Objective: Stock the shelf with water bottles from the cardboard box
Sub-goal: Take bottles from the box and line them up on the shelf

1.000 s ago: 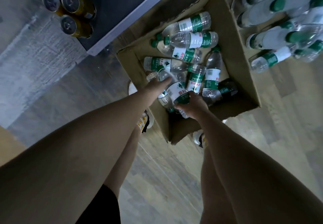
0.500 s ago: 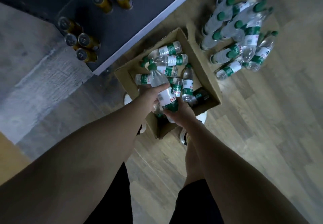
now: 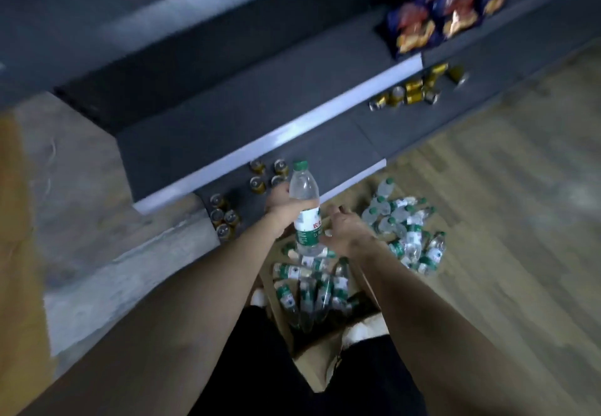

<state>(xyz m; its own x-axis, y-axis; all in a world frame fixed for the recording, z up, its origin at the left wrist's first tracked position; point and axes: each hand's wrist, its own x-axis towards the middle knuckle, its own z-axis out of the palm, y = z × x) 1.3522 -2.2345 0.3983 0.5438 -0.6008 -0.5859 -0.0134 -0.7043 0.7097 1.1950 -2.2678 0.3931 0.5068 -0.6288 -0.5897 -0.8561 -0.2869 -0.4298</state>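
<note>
Green-capped bottle [image 3: 305, 207] upright, gripped by left hand [image 3: 282, 205].

Gold drink cans [image 3: 266, 175] stand in a small group on the dark bottom ledge, with another cluster of cans [image 3: 223, 217] at its left end beside the grey concrete floor [image 3: 107, 253]. More gold cans [image 3: 413, 89] sit farther right along the same level, blurred. Colourful snack bags [image 3: 445, 9] are heaped higher up on the right. Wooden flooring [image 3: 520, 204] covers the right side.
</note>
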